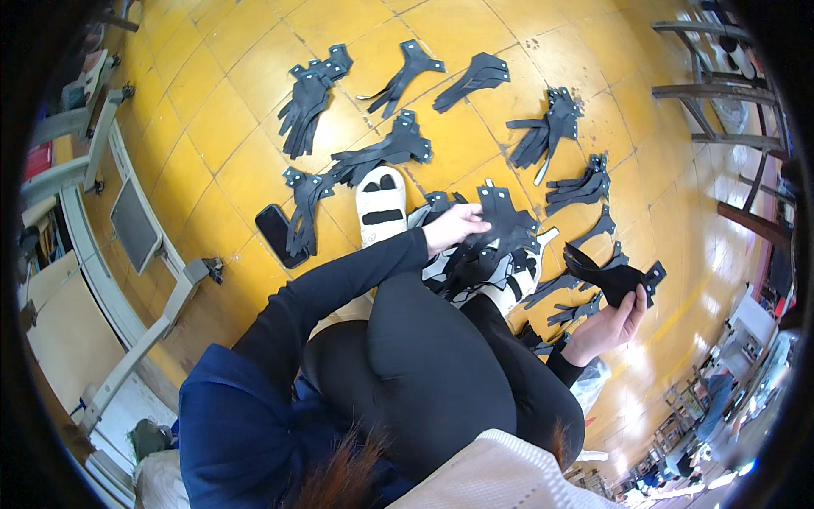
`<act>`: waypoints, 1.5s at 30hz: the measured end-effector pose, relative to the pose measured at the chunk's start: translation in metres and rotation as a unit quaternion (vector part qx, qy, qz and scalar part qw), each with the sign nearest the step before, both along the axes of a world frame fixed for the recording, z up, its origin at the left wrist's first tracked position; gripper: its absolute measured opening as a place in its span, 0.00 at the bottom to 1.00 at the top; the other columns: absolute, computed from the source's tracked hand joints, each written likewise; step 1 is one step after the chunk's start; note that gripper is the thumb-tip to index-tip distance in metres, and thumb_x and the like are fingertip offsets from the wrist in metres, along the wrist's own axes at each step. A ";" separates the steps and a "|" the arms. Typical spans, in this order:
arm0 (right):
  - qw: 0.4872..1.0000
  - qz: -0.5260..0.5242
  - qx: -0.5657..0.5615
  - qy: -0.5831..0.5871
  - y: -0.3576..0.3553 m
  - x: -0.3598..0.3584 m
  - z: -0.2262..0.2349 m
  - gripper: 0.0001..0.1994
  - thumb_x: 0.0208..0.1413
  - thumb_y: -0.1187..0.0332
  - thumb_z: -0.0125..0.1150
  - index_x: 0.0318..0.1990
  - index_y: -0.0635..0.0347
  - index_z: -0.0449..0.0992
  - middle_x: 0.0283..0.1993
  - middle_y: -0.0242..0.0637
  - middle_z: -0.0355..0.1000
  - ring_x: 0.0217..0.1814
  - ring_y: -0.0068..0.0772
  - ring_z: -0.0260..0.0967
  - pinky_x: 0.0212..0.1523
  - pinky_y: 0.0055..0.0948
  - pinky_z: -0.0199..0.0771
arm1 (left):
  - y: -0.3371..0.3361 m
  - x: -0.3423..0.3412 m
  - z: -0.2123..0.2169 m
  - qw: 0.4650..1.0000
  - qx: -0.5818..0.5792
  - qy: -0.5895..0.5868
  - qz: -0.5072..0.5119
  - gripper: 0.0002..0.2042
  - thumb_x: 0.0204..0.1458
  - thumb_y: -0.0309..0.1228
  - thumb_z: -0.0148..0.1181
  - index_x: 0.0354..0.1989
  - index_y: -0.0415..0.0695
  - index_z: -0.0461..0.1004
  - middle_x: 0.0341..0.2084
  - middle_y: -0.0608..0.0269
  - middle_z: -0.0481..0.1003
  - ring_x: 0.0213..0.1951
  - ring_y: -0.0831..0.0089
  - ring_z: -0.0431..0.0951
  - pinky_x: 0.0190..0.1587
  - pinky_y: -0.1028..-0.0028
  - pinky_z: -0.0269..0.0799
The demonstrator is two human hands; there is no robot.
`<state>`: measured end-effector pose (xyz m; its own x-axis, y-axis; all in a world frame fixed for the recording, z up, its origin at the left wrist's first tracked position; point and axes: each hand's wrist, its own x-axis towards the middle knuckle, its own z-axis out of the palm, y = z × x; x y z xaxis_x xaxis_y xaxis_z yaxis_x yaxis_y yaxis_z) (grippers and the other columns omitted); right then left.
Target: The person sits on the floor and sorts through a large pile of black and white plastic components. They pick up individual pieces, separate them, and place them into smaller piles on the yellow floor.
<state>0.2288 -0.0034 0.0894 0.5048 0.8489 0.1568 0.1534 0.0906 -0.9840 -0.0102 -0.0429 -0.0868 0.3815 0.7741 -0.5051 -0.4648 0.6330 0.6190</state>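
My left hand (pixel 454 227) reaches over my knees, its fingers closed on the edge of a flat black strap piece (pixel 506 222) with small pale marks on its tabs. Below it, between my feet, lies a dark heap of similar pieces (pixel 466 270). Out to the right, my right hand (pixel 609 326) pinches another black strap piece (pixel 621 277). That one has a broad curved band and a marked tab at its right end. The material looks like thin leather or synthetic sheet.
Bundles of black strap pieces (pixel 307 100) lie spread on the yellow tiled floor (pixel 246 76). A phone (pixel 281 236) rests beside my white sandal (pixel 381 206). Metal frames (pixel 157 314) stand at left, with dark wooden racks (pixel 721 92) at right.
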 end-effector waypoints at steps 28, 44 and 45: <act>0.977 0.125 -0.120 0.122 0.006 -0.002 -0.043 0.11 0.60 0.79 0.48 0.48 0.70 0.71 0.48 0.40 0.71 0.51 0.26 0.67 0.55 0.25 0.64 | 0.018 -0.036 0.034 0.987 0.019 0.085 0.136 0.15 0.53 0.21 0.58 0.49 0.42 0.67 0.36 0.70 0.74 0.39 0.84 0.73 0.43 0.84 0.67; 0.974 0.122 -0.142 0.124 0.006 0.003 -0.040 0.12 0.60 0.77 0.50 0.49 0.69 0.72 0.49 0.41 0.72 0.51 0.27 0.68 0.55 0.26 0.66 | 0.016 -0.033 0.043 0.991 0.005 0.111 0.077 0.12 0.51 0.24 0.61 0.43 0.45 0.68 0.31 0.75 0.70 0.34 0.86 0.70 0.42 0.85 0.65; 0.973 0.127 -0.147 0.124 0.006 0.002 -0.040 0.12 0.60 0.77 0.50 0.50 0.69 0.72 0.50 0.41 0.72 0.51 0.27 0.68 0.55 0.25 0.66 | 0.016 -0.032 0.043 0.993 0.003 0.105 0.059 0.13 0.51 0.24 0.61 0.44 0.44 0.68 0.32 0.74 0.71 0.35 0.86 0.70 0.43 0.84 0.65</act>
<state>0.2312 0.0027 0.0493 0.2647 0.9408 -0.2119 -0.0820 -0.1970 -0.9770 -0.0427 -0.0270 -0.0442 0.1745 0.8102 -0.5595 -0.3952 0.5781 0.7139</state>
